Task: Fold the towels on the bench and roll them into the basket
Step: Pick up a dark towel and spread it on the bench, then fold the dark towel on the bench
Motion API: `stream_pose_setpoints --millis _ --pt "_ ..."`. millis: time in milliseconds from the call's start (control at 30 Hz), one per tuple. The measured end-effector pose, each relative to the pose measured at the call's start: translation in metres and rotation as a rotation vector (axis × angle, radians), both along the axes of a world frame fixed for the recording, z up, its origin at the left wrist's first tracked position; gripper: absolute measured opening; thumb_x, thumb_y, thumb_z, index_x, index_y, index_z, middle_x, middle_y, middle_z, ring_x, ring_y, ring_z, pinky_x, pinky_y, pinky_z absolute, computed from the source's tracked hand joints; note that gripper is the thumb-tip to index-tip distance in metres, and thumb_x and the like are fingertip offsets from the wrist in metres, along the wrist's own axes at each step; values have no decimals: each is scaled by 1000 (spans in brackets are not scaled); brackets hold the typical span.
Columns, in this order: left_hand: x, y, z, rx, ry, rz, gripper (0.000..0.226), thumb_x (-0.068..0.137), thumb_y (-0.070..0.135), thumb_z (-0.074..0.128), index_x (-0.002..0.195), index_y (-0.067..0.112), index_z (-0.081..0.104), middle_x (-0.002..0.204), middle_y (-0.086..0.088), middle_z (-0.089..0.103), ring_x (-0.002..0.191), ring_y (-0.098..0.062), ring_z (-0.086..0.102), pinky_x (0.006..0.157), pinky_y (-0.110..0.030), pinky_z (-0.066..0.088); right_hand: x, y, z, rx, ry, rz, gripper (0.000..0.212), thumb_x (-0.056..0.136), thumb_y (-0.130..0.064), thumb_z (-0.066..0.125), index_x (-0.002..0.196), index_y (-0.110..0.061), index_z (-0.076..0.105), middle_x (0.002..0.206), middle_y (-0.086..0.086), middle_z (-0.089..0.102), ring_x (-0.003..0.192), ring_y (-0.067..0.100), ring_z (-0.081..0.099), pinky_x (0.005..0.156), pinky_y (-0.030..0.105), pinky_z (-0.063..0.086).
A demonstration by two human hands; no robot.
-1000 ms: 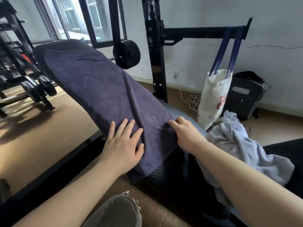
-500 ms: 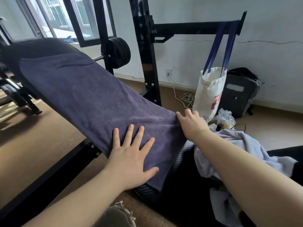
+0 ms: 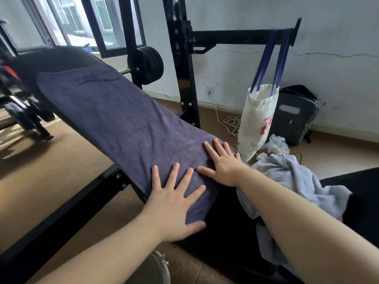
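Room: gym corner with a brown floor and a cracked white wall. A black rack (image 3: 185,64) stands behind the bench (image 3: 53,58), which slopes up toward the far left.
Towel: the dark purple towel (image 3: 123,119) is laid flat along the bench, from just below the bare top end down to the near end. Its near edge hangs off the bench's near end and its left edge drapes over the left side.
Left hand (image 3: 174,208): palm down on the towel at the near end, fingers spread wide and thumb out at the hanging edge. It's pressing, not gripping.
Right hand (image 3: 225,167): also flat with fingers straight and fanned, at the towel's right edge, just beside the left hand but not touching it.
Blue towel (image 3: 297,181): crumpled in a heap just right of the bench's near end, partly under the right forearm.
Right side: pretty crowded. A tote bag (image 3: 258,119) hangs by blue straps from the rack arm, with a backpack (image 3: 295,117) against the wall.
Left side: open floor along the bench's left edge, crossed only by a black frame bar (image 3: 61,201).
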State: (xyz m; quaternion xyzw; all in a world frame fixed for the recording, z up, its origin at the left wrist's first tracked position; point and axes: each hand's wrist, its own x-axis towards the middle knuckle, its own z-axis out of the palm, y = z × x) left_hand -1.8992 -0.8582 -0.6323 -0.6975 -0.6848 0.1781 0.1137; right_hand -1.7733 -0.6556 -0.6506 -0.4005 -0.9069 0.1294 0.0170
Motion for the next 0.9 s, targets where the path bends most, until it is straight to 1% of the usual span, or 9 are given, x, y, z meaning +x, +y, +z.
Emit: stream_pose_setpoints --millis 100,167,300,367,433,533,700,767,900 --pt "2 -5 2 1 -48 3 89 84 88 8 158 43 -11 168 -8 -22 152 -41 -25 103 -80 -17 5 -6 6 -47 -32 0 102 75 -95 31 154 -50 -17 169 -6 -18 156 33 -14 119 70 9" --pt "0 -7 6 67 -144 30 82 88 82 12 160 43 5 171 -5 -10 155 -34 -16 109 -76 -13 8 -12 7 -60 -19 -14 104 75 -94 35 155 -49 -15 169 -7 -18 156 32 -13 118 70 14" --pt "-9 -6 17 237 -300 44 61 91 64 33 141 34 54 157 -6 43 149 -29 32 116 -71 18 7 -16 9 -20 9 -19 97 83 -88 36 160 -42 1 171 0 -5 156 34 -5 121 64 17" --pt "-19 -5 19 322 -303 10 54 87 57 42 129 31 62 145 -6 56 140 -29 46 112 -69 31 3 -13 12 22 73 -42 82 93 -74 39 160 -33 17 168 7 16 154 37 12 122 54 22" --pt "-25 -7 20 331 -332 -82 48 84 56 47 121 31 64 140 -4 58 135 -28 50 112 -64 35 0 -7 10 9 133 -120 65 101 -56 42 156 -24 29 158 14 35 145 40 30 120 46 26" --pt "-22 -14 11 221 -343 -317 40 81 57 54 112 34 64 134 2 57 130 -22 52 116 -54 34 2 4 6 -86 95 -247 53 103 -41 38 152 -23 31 151 22 41 135 46 41 114 47 34" --pt "-11 -20 -1 97 -340 -335 42 82 58 63 117 34 63 142 4 47 142 -19 33 124 -57 12 6 -1 14 -42 40 -316 51 104 -31 31 153 -21 29 143 25 45 129 46 46 108 44 34" --pt "-8 -18 -1 123 -344 -330 35 83 55 66 111 35 66 138 4 51 140 -20 39 122 -60 15 7 -1 15 -91 24 -370 57 99 -28 34 155 -27 25 144 24 43 130 46 45 109 45 35" --pt "-6 -17 -5 132 -287 -370 20 80 50 73 94 36 70 123 5 60 128 -22 51 109 -70 33 10 0 16 -145 -36 -407 67 96 -31 33 159 -38 10 149 23 46 133 43 47 109 45 39"
